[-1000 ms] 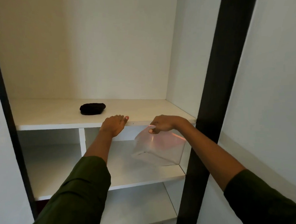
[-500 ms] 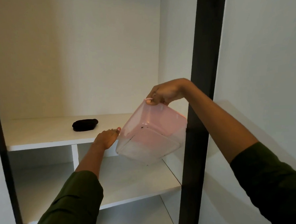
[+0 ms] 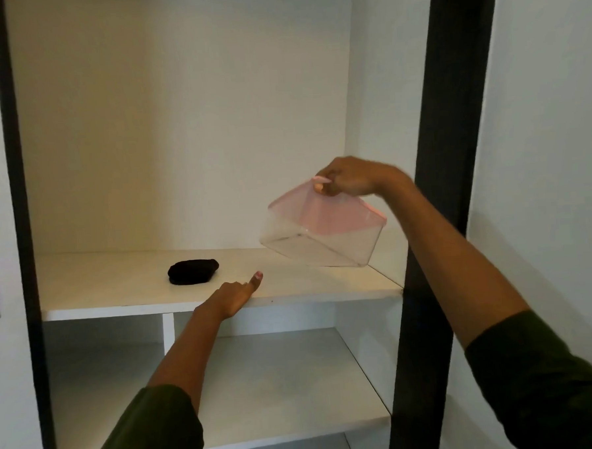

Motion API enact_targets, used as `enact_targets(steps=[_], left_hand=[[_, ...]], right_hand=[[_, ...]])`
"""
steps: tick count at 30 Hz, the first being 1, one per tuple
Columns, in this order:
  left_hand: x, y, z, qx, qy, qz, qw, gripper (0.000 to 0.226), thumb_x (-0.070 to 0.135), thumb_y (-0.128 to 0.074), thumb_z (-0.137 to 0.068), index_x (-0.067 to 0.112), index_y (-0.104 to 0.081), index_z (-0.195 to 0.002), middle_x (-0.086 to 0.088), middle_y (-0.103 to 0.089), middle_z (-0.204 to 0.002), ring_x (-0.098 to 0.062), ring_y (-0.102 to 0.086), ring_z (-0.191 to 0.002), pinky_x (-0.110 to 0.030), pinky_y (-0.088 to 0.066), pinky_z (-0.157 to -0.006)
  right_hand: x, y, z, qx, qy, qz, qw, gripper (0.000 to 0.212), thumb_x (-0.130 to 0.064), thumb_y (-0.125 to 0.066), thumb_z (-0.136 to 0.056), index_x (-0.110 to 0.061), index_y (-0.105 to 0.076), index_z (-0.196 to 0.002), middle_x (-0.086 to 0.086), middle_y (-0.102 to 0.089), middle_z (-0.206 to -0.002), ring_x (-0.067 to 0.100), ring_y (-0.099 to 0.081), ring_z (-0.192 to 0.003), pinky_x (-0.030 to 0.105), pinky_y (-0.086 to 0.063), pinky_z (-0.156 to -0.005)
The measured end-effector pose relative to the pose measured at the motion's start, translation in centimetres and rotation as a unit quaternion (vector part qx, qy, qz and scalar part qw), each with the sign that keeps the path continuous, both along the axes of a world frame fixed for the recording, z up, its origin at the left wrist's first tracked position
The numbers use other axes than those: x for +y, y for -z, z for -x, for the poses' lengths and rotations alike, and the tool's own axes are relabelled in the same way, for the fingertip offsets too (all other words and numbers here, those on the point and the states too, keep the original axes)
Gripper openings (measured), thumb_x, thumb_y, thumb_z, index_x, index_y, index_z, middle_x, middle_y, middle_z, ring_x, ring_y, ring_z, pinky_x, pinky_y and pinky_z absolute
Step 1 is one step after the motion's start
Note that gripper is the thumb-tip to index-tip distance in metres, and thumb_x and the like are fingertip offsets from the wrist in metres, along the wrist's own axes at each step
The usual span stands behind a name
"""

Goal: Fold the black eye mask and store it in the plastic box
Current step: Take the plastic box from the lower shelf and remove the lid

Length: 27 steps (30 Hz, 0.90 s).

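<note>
The black eye mask (image 3: 193,271) lies bunched up on the upper white shelf (image 3: 120,295), left of centre. My right hand (image 3: 348,176) pinches the rim of a clear plastic box (image 3: 319,237) with a pink lid and holds it tilted in the air above the shelf's right part. My left hand (image 3: 235,296) rests at the shelf's front edge, a finger stretched forward, a short way right of the mask and not touching it.
A white wardrobe with a lower shelf (image 3: 279,390) and a short white divider (image 3: 168,329) under the upper shelf. Black vertical frame posts stand at the left (image 3: 15,204) and right (image 3: 433,182). A white wall lies to the right.
My right hand has lifted the box from below the upper shelf to above it and moved it inward over the shelf. My left hand stays at the shelf edge, a finger now extended.
</note>
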State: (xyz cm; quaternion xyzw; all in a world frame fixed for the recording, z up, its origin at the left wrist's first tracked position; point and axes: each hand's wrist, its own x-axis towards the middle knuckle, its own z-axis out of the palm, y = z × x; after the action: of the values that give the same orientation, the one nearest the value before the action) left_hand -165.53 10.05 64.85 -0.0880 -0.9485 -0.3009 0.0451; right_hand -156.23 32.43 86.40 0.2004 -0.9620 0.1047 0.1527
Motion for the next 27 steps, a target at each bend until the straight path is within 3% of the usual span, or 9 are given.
enact_targets(steps=[4, 8, 11, 13, 15, 17, 22, 25, 27], left_hand=[[-0.2, -1.0, 0.4, -0.042, 0.014, 0.001, 0.999, 0.071, 0.081, -0.005, -0.078, 0.022, -0.043, -0.071, -0.008, -0.048, -0.098, -0.022, -0.046, -0.09, -0.029, -0.034, -0.079], [-1.0, -2.4, 1.9, -0.092, 0.035, -0.06, 0.993, 0.091, 0.09, -0.007, -0.068, 0.022, -0.059, -0.103, 0.0, -0.049, -0.103, -0.022, -0.049, -0.098, -0.026, -0.034, -0.085], [-1.2, -3.6, 3.3, -0.063, 0.002, -0.135, 0.989, 0.064, 0.07, -0.029, -0.087, 0.017, -0.064, -0.092, -0.003, -0.057, -0.097, -0.021, -0.052, -0.096, -0.028, -0.035, -0.086], [-1.0, -4.3, 4.6, 0.009, -0.028, -0.218, 0.975, 0.045, 0.053, -0.043, -0.094, 0.016, -0.066, -0.102, -0.004, -0.063, -0.105, -0.024, -0.054, -0.108, -0.031, -0.038, -0.093], [-0.7, -5.1, 6.1, 0.074, -0.02, -0.298, 0.951, 0.054, 0.042, -0.057, -0.091, 0.013, -0.049, -0.135, -0.007, -0.051, -0.14, -0.025, -0.044, -0.132, -0.035, -0.035, -0.107], [-0.3, -6.0, 7.4, 0.073, -0.005, -0.362, 0.929, 0.079, 0.036, -0.068, -0.084, 0.016, -0.027, -0.149, -0.006, -0.031, -0.156, -0.024, -0.032, -0.142, -0.036, -0.03, -0.112], [0.6, -7.0, 10.4, 0.017, 0.041, -0.412, 0.91, 0.11, 0.024, -0.079, -0.075, 0.024, 0.0, -0.153, -0.006, -0.012, -0.161, -0.025, -0.02, -0.147, -0.038, -0.022, -0.116], [0.7, -6.3, 11.7, -0.027, 0.062, -0.448, 0.892, 0.11, 0.018, -0.077, -0.077, 0.026, 0.004, -0.152, -0.01, -0.017, -0.159, -0.025, -0.023, -0.145, -0.039, -0.021, -0.115], [0.9, -5.8, 12.0, -0.034, 0.083, -0.448, 0.89, 0.106, 0.013, -0.075, -0.079, 0.027, 0.001, -0.152, -0.01, -0.022, -0.157, -0.024, -0.031, -0.139, -0.036, -0.027, -0.112]], right_hand=[[-0.3, 3.9, 4.0, 0.037, -0.005, -0.003, 0.999, 0.033, -0.022, -0.048, -0.097, -0.007, -0.06, -0.124, 0.018, -0.063, -0.118, 0.031, -0.056, -0.107, 0.026, -0.036, -0.079], [1.0, 6.1, 7.6, 0.047, -0.024, 0.032, 0.998, 0.039, -0.021, -0.047, -0.098, -0.016, -0.05, -0.136, 0.015, -0.063, -0.119, 0.029, -0.057, -0.102, 0.025, -0.037, -0.079], [1.8, 6.6, 10.3, 0.036, -0.027, 0.034, 0.998, 0.04, -0.023, -0.047, -0.098, -0.021, -0.048, -0.138, 0.015, -0.063, -0.119, 0.022, -0.053, -0.089, 0.025, -0.036, -0.078], [2.4, 6.6, 11.7, 0.028, -0.031, 0.04, 0.998, 0.04, -0.022, -0.049, -0.098, -0.024, -0.049, -0.137, 0.015, -0.064, -0.119, 0.025, -0.056, -0.091, 0.026, -0.039, -0.08], [2.9, 6.5, 12.9, 0.02, -0.037, 0.05, 0.998, 0.041, -0.02, -0.049, -0.097, -0.025, -0.047, -0.138, 0.016, -0.058, -0.132, 0.03, -0.056, -0.112, 0.033, -0.041, -0.094], [3.4, 6.6, 13.8, 0.007, -0.036, 0.051, 0.998, 0.043, -0.017, -0.049, -0.097, -0.027, -0.045, -0.139, 0.011, -0.043, -0.148, 0.03, -0.045, -0.13, 0.031, -0.034, -0.102], [5.5, 7.3, 16.1, 0.0, -0.046, 0.095, 0.994, 0.041, -0.003, -0.049, -0.095, -0.028, -0.057, -0.128, 0.005, -0.041, -0.149, 0.021, -0.034, -0.14, 0.022, -0.028, -0.103], [6.3, 8.2, 17.2, -0.01, -0.05, 0.163, 0.985, 0.041, 0.005, -0.047, -0.094, -0.023, -0.065, -0.117, 0.002, -0.054, -0.139, 0.013, -0.032, -0.141, 0.003, -0.032, -0.096], [6.8, 9.2, 17.6, -0.02, -0.045, 0.198, 0.979, 0.04, 0.006, -0.047, -0.094, -0.022, -0.067, -0.114, 0.001, -0.057, -0.135, 0.011, -0.035, -0.139, -0.002, -0.033, -0.093]])
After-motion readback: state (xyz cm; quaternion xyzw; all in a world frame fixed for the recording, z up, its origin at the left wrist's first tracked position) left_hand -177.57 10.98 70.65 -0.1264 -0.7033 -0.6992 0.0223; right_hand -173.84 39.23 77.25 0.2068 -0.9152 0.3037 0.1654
